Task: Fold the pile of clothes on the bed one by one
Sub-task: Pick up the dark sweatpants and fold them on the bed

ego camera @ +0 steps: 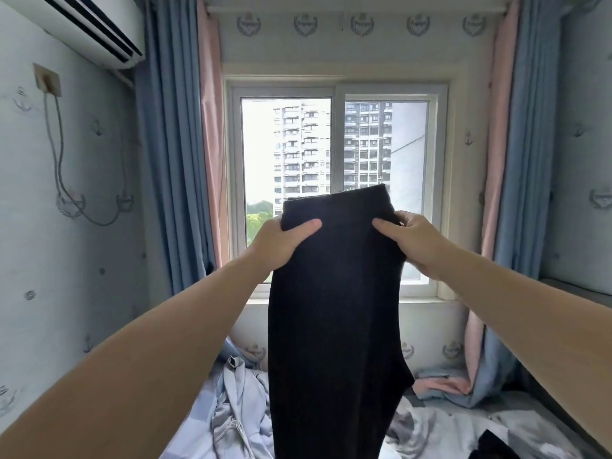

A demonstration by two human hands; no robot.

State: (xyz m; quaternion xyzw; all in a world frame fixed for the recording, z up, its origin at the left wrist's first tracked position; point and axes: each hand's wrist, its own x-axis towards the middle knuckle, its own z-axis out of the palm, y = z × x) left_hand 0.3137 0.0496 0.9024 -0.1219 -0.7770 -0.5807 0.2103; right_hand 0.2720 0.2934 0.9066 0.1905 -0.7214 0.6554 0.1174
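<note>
both hands up | left hand (281, 241) and right hand (412, 241) pinching dark pants (334, 309) at the top | hanging over messy bed (447, 425)

Trousers (334, 309) before window (334, 187), above bed (463, 425).

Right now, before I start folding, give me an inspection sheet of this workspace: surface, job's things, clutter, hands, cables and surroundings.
Surface: bed, covered in rumpled pale bedding.
Job's things: dark garment held up in front of the window, hanging straight down; pale drawstring garment crumpled on the bed; second dark item at the lower right edge.
Clutter: nothing seen.
Hands: left hand and right hand each grip the dark garment near its top, thumbs in front.
Cables: wall cable hangs looped from a socket on the left wall.
Surroundings: blue and pink curtains; air conditioner upper left.
</note>
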